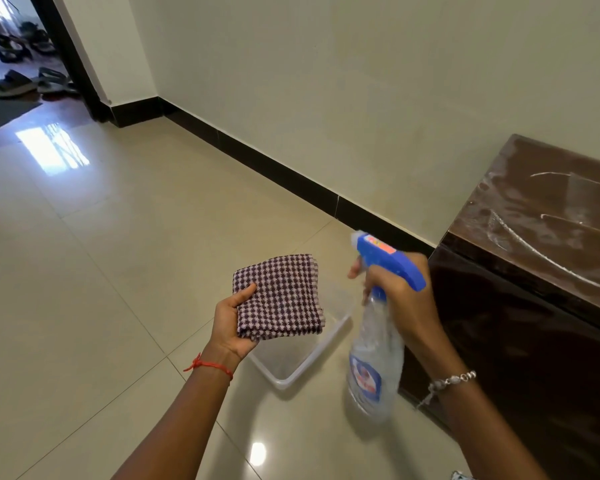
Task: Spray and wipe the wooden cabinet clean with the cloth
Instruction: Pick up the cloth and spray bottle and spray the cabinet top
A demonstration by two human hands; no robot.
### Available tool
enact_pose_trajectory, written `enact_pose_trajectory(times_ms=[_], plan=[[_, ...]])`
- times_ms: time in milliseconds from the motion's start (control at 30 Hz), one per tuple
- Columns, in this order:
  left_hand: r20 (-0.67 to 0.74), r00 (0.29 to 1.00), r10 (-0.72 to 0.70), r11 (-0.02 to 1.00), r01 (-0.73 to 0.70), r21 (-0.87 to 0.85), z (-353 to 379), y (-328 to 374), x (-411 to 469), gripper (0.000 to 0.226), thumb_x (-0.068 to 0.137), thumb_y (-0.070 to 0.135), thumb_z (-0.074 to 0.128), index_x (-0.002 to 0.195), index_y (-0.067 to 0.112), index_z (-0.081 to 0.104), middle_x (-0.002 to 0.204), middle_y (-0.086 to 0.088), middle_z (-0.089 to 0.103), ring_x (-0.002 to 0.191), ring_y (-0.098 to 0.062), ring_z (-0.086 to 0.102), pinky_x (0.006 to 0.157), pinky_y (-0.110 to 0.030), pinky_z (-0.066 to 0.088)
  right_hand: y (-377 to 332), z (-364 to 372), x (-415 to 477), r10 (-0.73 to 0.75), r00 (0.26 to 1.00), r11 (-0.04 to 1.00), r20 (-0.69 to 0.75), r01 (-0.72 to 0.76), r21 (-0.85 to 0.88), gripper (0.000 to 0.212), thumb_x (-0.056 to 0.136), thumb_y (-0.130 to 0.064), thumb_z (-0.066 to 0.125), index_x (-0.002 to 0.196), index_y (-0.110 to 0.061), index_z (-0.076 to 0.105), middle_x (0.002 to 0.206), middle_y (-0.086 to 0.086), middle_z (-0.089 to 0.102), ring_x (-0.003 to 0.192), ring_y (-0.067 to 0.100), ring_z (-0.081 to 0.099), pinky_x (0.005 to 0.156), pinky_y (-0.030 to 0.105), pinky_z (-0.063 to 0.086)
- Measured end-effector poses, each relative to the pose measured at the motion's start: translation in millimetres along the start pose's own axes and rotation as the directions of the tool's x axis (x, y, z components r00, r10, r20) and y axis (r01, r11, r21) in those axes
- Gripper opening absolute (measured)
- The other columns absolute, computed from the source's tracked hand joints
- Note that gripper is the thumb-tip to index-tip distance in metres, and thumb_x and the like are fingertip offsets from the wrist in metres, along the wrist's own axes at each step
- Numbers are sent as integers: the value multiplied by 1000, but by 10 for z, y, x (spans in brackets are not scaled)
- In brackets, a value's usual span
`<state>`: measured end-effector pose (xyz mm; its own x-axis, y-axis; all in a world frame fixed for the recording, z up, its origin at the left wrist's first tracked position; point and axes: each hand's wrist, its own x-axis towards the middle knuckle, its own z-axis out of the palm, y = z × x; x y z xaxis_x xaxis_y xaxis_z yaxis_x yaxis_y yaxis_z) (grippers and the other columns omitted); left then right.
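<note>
A person's left hand (231,327) holds a folded checked cloth (279,297) flat; the right hand (400,296) grips a spray bottle (378,327) over a clear tub (302,351) on the floor. The wooden cabinet (541,237), at right, already shows wet streaks on top. Spraying seems underway; next, probably, the cloth must reach that top.

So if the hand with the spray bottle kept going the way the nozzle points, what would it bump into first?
Probably the wall. The right hand aims the spray bottle up-left, away from the cabinet; depth is unclear.
</note>
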<state>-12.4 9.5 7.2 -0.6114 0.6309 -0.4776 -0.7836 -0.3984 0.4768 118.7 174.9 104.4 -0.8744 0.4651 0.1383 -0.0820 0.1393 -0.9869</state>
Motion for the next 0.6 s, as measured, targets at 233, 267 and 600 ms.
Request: enact_pose_trajectory(times_ms=[233,267,600], plan=[[6,999,47,998,-47,-41,-176,122,-36,92,16,9,90,102,0,58,86,-16,72,73,-29,70,57,-43,56,-180,226,415,-183,920,983,-348,163,-85,18,81,-21,58,92,-9,63,79,3,59,68,7,56,58,17,46],[12,998,58,997,-57,-46,-208,136,-26,94,14,9,90,102,0,58,86,-16,72,73,-29,70,56,-43,56,-92,238,490,-120,929,993,-349,107,-57,17,84,-19,59,99,-11,63,83,-3,57,71,3,55,59,13,45],[-41,997,59,998,-59,-13,-257,212,-77,46,59,10,66,103,1,55,80,-15,72,68,-27,70,54,-42,57,860,459,594,187,900,982,-394,-161,97,23,86,-18,63,105,-8,58,75,-2,53,67,7,52,53,7,44]])
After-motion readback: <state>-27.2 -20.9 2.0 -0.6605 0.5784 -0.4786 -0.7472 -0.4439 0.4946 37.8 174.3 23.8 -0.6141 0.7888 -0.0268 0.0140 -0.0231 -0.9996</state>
